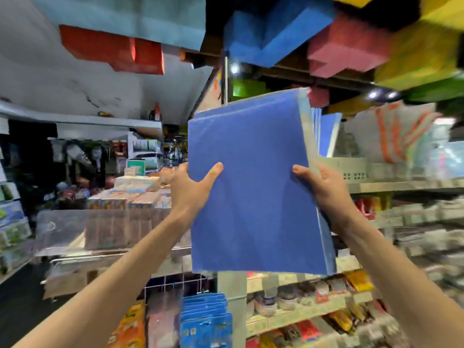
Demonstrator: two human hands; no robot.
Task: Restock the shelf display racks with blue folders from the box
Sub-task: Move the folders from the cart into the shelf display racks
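Note:
A stack of blue folders (253, 184) in clear wrapping is held upright at chest height in front of me. My left hand (190, 187) grips its left edge, thumb across the front. My right hand (324, 187) grips the right edge, thumb on the front face. Behind the stack's top right corner, a few more blue folders (326, 134) stand in a metal display rack (351, 169) on the shelf. The box is not in view.
Shelves (401, 187) of packaged stationery run along the right. Blue packets (206, 320) hang on a wire rack below. A counter (113, 222) piled with boxed goods stands left. Coloured boxes (276, 33) sit overhead.

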